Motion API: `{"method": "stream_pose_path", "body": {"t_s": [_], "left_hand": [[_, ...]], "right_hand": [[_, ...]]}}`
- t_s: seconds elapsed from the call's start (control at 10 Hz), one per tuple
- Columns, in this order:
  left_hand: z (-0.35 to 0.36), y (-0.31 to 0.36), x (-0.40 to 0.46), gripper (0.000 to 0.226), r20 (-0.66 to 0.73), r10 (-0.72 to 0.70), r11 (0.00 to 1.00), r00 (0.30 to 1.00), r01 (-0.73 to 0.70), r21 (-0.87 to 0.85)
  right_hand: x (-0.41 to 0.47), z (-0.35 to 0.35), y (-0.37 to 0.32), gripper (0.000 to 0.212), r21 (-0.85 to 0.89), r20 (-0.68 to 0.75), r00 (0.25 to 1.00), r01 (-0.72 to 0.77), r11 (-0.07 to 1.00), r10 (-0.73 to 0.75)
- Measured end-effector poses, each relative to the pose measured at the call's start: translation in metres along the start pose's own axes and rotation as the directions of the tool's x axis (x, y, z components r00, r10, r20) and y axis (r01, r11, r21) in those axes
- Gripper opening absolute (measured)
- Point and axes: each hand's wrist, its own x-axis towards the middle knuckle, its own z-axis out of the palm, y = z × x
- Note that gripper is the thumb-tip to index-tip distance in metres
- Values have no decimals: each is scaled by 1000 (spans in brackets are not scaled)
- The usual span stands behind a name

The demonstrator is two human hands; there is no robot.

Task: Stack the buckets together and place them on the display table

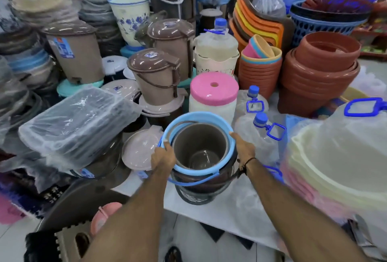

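L to R: beige pedal bin (76, 52) w/ blue label, print too blurred to read. Your left hand (163, 157) clamps the stacked buckets (200, 150) at the blue rim; your right hand (244, 148) is pressed on the opposite rim. Stack sits on the display table (240, 209), front of the pink-lidded jar (213, 94).

Nested buckets (201, 148) (blue-rimmed) on table edge

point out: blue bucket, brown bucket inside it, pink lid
blue bucket (209, 115): head view, far rim.
brown bucket (184, 148): head view, inner left wall.
pink lid (201, 88): head view, top surface left of the hole.
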Motion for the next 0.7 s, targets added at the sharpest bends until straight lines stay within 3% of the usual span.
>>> {"method": "stream_pose_path", "body": {"t_s": [0.1, 0.2, 0.3, 0.4, 0.5, 0.6, 0.7], "left_hand": [[30, -29, 19, 59, 35, 15, 990, 999, -19, 136], [45, -42, 33, 54, 55, 76, 967, 996, -87, 239], [51, -45, 45, 49, 142, 191, 900, 971, -230, 370], [51, -41, 58, 50, 214, 157, 896, 964, -230, 380], [45, -36, 71, 52, 283, 130, 872, 950, -246, 423], [40, -24, 73, 50, 284, 199, 790, 938, -325, 520], [35, 13, 76, 45, 154, 470, 651, 869, -459, 605]], "right_hand": [[27, 12, 42, 59, -86, -74, 993, -101, 991, 95], [43, 19, 56, 66, -253, -96, 990, -125, 959, 104], [52, 24, 57, 66, -502, -83, 995, -91, 860, 57], [56, 26, 53, 64, -628, -64, 998, -30, 778, -13], [59, 22, 39, 55, -779, 13, 988, 107, 618, -154], [61, 22, 18, 53, -839, 71, 963, 199, 506, -262], [67, 24, -29, 62, -888, 133, 880, 311, 340, -456]]}}
